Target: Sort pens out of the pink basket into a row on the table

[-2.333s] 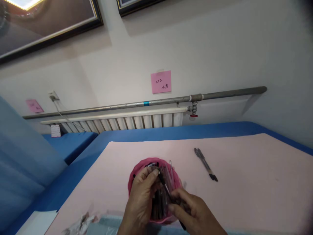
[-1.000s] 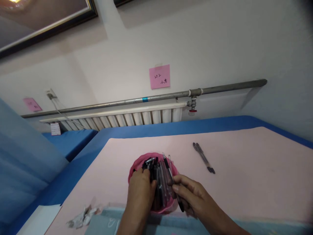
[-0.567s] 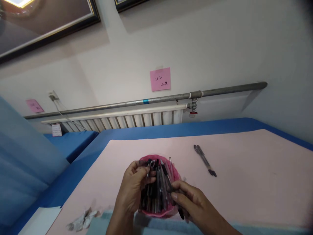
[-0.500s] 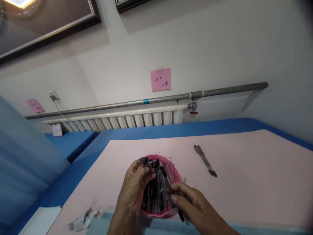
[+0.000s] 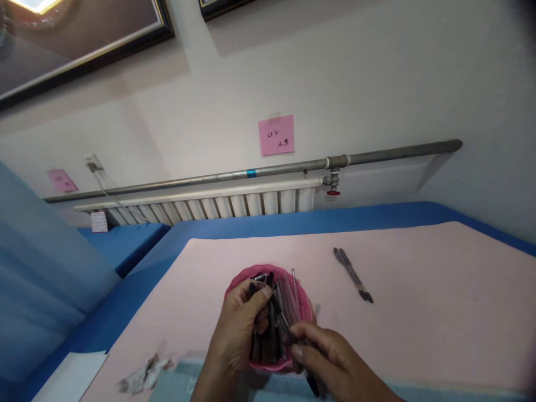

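A pink basket (image 5: 240,274) holds many pens, dark and clear, packed lengthwise. Over its right front rim, my right hand (image 5: 324,352) pinches a pen (image 5: 277,304) with a black grip; the black rear end sticks out below the fingers. My left hand (image 5: 245,318) is closed over the basket's left side, thumb and fingertips meeting at the upper end of that pen. A small black pen part (image 5: 252,288) shows between its fingers; whether it is a cap I cannot tell. To the right, two pens (image 5: 352,274) lie side by side on the pink sheet.
The pink sheet (image 5: 427,312) covers a blue bed (image 5: 377,215). At the near left lie crumpled clear plastic wrapping (image 5: 144,377), a white sheet (image 5: 71,377) and light blue cloth (image 5: 176,379). A radiator (image 5: 234,204) and pipe (image 5: 402,152) run along the wall behind.
My left hand has moved right and slightly down, its fingertips now at the upper end of the pen. The right hand, still on the pen, has shifted slightly downward.
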The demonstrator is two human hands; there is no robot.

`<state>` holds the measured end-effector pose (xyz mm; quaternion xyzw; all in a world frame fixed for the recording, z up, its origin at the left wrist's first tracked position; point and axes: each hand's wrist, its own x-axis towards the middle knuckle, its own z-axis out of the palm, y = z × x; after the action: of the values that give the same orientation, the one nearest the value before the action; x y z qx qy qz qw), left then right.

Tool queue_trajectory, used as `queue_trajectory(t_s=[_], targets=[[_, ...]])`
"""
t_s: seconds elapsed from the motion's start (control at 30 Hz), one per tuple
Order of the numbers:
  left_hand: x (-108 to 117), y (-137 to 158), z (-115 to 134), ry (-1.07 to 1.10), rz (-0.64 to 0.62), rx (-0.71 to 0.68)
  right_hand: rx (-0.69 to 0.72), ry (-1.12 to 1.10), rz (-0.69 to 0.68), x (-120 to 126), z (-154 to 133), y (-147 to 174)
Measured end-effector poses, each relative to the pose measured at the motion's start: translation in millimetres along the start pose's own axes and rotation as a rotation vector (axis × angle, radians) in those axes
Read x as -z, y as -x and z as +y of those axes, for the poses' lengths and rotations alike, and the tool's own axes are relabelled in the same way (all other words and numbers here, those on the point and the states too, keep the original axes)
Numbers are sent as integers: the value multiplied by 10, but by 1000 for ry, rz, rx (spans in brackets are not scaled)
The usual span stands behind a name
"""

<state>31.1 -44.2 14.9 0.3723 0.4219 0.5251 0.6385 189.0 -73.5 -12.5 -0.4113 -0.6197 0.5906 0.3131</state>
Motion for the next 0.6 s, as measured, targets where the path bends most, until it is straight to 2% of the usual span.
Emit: queue_trajectory(t_s=[0.13,0.27,0.37,0.5,0.6], targets=[[-8,18,30,99,-59,15,-100,-290,-89,-6,2,-19],[-40,32,52,212,-78,42,-120,-402,-115,1,4,-39],[-54,17,63,312,-11,53,-130,-342,-64,7,-34,-35],[-23,-37,92,440,158,25,-109,-162,-36,-15,-75,-2],[-10,-61,111,492,209,2,-123,-55,-30,-37,-71,7]])
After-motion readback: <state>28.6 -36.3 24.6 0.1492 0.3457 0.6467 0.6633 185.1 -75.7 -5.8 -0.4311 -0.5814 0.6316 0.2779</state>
